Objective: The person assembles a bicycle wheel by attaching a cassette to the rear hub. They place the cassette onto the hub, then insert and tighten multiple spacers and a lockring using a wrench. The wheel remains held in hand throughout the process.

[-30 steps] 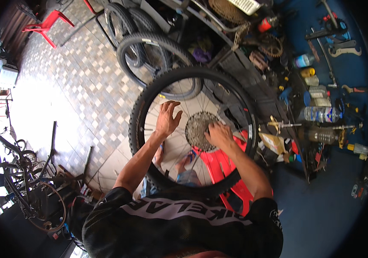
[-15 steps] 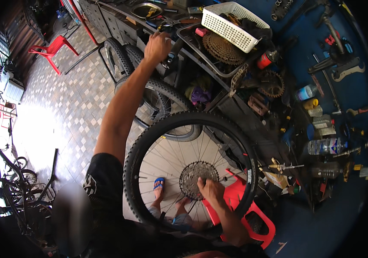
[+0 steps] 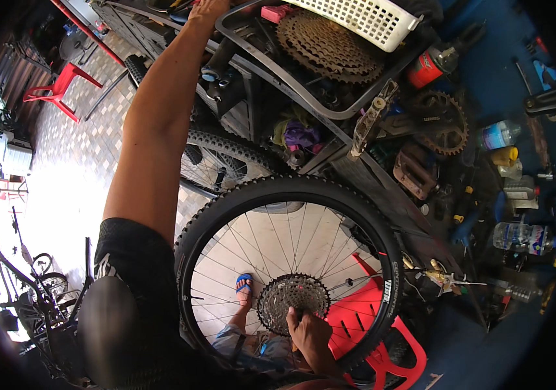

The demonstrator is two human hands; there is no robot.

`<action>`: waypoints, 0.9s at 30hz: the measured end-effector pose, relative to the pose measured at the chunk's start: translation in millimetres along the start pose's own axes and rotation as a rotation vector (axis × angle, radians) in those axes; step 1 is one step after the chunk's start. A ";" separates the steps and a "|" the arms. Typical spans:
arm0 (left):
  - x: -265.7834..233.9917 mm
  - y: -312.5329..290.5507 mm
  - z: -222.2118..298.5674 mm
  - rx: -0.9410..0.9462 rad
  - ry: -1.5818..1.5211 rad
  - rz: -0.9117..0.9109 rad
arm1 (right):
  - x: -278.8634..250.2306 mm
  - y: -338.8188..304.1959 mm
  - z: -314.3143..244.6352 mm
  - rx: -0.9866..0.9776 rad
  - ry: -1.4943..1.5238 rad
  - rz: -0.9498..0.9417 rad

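Note:
In front of me a bicycle wheel (image 3: 190,253) with a knobbly black tyre stands close to my body, its cassette (image 3: 284,296) turned up toward me. My right hand (image 3: 310,335) lies over the lower right edge of the cassette, thumb up and fingers curled against it, gripping the wheel there. At the top edge my left hand (image 3: 209,8) reaches over the workbench, beside a dark tray (image 3: 330,112). Its fingers are cut off by the frame, so what they touch is hidden.
The tray holds a large worn cassette (image 3: 320,49) and a white plastic basket (image 3: 388,39). A crankset (image 3: 440,123), pedal (image 3: 414,175) and bottles (image 3: 518,237) lie right of it. Below the wheel stands a red chair (image 3: 414,344); another bike wheel (image 3: 226,153) leans by the bench.
My left hand has reached farther up over the bench, to the picture's top edge. The view has shifted closer to the bench, while my right hand stays at the wheel's cassette.

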State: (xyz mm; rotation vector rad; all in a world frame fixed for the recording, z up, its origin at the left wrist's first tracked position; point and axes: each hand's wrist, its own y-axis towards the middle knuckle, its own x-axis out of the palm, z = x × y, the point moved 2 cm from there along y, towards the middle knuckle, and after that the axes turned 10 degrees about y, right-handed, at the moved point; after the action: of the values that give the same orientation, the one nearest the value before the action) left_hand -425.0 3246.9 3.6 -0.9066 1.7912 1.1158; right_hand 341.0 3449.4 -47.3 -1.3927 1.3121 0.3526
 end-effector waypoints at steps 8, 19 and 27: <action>-15.0 -12.5 -31.0 -0.060 0.357 0.023 | 2.7 2.1 0.4 -0.062 -0.008 0.113; -210.6 -208.5 -109.3 -0.366 0.043 0.057 | 9.3 0.5 -0.6 -0.040 0.032 0.169; -300.5 -466.4 20.3 0.374 -0.539 0.092 | -79.9 6.7 3.3 0.074 0.278 -0.033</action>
State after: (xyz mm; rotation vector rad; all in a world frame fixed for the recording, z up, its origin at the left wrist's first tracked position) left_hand 110.3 3148.0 112.9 -0.2657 1.5211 0.9239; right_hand 310.3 3493.1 12.6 -1.4350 1.5094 0.0882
